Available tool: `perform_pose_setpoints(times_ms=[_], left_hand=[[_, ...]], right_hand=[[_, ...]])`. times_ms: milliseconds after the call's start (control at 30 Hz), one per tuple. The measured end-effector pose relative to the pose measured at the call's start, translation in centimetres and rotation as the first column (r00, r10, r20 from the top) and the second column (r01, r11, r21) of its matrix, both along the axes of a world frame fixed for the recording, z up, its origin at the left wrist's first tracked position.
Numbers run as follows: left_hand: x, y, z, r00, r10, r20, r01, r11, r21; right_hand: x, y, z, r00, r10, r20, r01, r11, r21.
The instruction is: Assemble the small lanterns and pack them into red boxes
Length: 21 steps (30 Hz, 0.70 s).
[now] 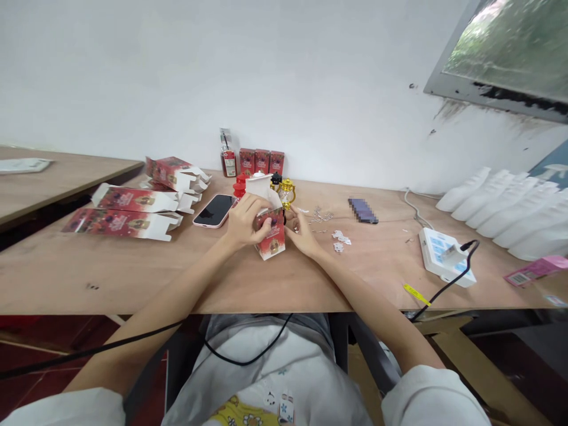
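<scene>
My left hand (245, 220) grips a small red printed carton (273, 234), its thumb across the front. The carton stands tilted above the table, and its white top flaps (261, 188) are open. My right hand (303, 234) is at the carton's right side with fingers curled. A small dark thing shows by its fingertips, partly hidden, and I cannot make out what it is. Just behind the hands stand miniature lanterns: a gold lantern (287, 193), a black lantern (276, 179) and a red lantern (239, 188). The carton's flaps partly cover the group.
Unfolded red cartons (128, 223) lie at left, beside a pink-cased phone (215, 210). Closed red boxes (261, 161) and a bottle (228, 160) stand by the wall. Right of my hands are metal bits (322, 216), white pieces (341, 239), a dark phone (362, 210) and a power strip (444, 257).
</scene>
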<state>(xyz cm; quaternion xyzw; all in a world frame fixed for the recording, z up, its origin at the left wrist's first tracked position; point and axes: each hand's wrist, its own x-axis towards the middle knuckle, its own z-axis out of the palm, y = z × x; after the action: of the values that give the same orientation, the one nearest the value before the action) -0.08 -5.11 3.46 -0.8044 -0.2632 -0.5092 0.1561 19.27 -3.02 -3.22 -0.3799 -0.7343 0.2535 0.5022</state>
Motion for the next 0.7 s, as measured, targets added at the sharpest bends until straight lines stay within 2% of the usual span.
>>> perform_pose_setpoints(times_ms=[133, 333, 567, 700], left_hand=[[0.2, 0.1, -0.4, 0.995, -0.061, -0.083, 0.059, 0.998, -0.026], [0.6, -0.3, -0.4, 0.975, -0.156, -0.160, 0.161, 0.987, 0.016], [1.1, -0.7, -0.3, 0.964, -0.183, -0.191, 0.202, 0.976, 0.084], [1.2, -0.7, -0.4, 0.963, -0.194, -0.189, 0.215, 0.972, 0.094]], right_hand=[[0.0, -0.2, 0.2, 0.996, -0.079, 0.049, 0.077, 0.996, 0.046], [0.1, 0.2, 0.4, 0.993, -0.117, 0.009, 0.116, 0.990, 0.077], [-0.4, 0.7, 0.0, 0.985, -0.172, -0.028, 0.173, 0.983, 0.058], [-0.9, 0.9, 0.0, 0.973, -0.225, -0.045, 0.230, 0.963, 0.145]])
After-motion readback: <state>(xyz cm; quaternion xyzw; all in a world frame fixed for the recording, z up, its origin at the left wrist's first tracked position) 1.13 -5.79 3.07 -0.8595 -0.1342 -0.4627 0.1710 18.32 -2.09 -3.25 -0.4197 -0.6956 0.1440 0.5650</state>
